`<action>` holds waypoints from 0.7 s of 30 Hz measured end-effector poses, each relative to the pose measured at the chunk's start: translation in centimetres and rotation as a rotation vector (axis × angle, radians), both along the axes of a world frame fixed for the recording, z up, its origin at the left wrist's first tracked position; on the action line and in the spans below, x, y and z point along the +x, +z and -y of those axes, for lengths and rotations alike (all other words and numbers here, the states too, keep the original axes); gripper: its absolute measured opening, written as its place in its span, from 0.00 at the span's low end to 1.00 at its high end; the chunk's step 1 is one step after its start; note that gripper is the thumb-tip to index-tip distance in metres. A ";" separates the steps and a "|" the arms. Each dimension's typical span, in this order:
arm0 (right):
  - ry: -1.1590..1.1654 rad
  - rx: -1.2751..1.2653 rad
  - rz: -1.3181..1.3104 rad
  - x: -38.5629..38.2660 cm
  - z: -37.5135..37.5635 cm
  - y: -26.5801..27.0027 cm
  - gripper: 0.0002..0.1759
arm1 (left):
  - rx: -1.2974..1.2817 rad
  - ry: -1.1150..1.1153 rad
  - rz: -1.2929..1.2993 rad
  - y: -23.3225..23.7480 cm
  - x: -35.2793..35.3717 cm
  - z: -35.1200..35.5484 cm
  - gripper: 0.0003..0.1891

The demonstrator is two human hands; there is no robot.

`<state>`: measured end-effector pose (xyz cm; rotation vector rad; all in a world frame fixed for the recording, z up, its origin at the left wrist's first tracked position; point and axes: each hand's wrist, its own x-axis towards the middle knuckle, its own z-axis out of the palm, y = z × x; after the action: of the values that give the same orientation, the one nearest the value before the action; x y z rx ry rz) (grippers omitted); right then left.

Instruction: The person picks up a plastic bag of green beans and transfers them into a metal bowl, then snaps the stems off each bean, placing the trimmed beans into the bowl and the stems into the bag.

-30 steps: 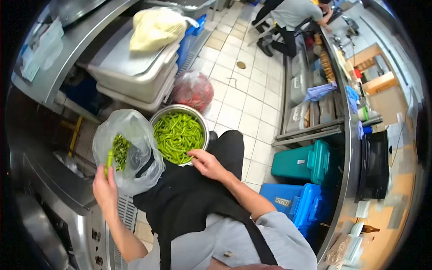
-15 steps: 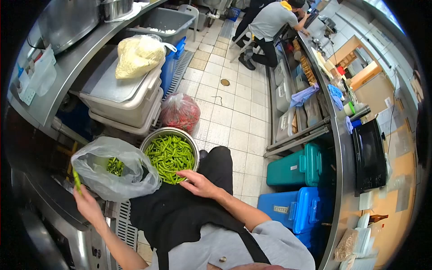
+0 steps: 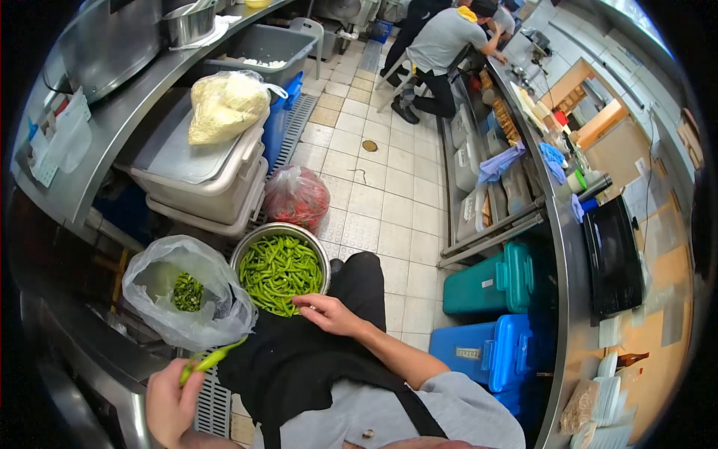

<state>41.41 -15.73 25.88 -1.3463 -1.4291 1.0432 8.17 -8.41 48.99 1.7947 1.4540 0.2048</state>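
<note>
Your left hand (image 3: 170, 404) dropped away from the plastic bag (image 3: 217, 307) to 7 o'clock, pinching one green bean (image 3: 212, 359).
Your right hand (image 3: 323, 313) rests on the bowl (image 3: 278, 227) rim at 5 o'clock, by the beans (image 3: 278, 271); I cannot tell if it grips any. The plastic bag sits at the bowl's 9 o'clock.

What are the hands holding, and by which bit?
Left hand pinches a green pepper by its near end. Right hand rests at the bowl; its grip cannot be told.

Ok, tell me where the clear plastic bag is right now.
Head view, lower left: the clear plastic bag sits beside the left side of the steel bowl, just above the left hand holding a green pod.
</note>
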 end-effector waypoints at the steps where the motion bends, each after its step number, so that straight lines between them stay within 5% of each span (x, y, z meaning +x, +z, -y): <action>1: 0.009 0.002 -0.002 -0.2 -0.2 0.0 0.18 | 0.098 -0.147 -0.053 -1.3 1.1 -0.4 0.11; 7: 0.179 0.161 0.109 -1.5 -1.2 2.1 0.18 | 0.064 -0.583 -0.027 -12.7 8.0 -1.9 0.12; 15: 0.318 -0.009 -0.047 -2.4 0.7 1.7 0.17 | -0.131 -0.504 0.197 -15.8 8.5 -3.0 0.12; 18: 0.276 0.155 0.021 -2.8 0.7 1.6 0.17 | -0.190 -0.437 0.206 -15.1 7.9 -2.9 0.12; 21: 0.304 0.016 0.053 -1.9 0.8 1.5 0.16 | -0.175 -0.363 0.169 -13.1 7.5 -2.7 0.12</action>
<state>39.48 -16.53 27.34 -1.1756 -1.7152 1.1934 15.65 -5.73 35.91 1.8135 0.9770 0.0404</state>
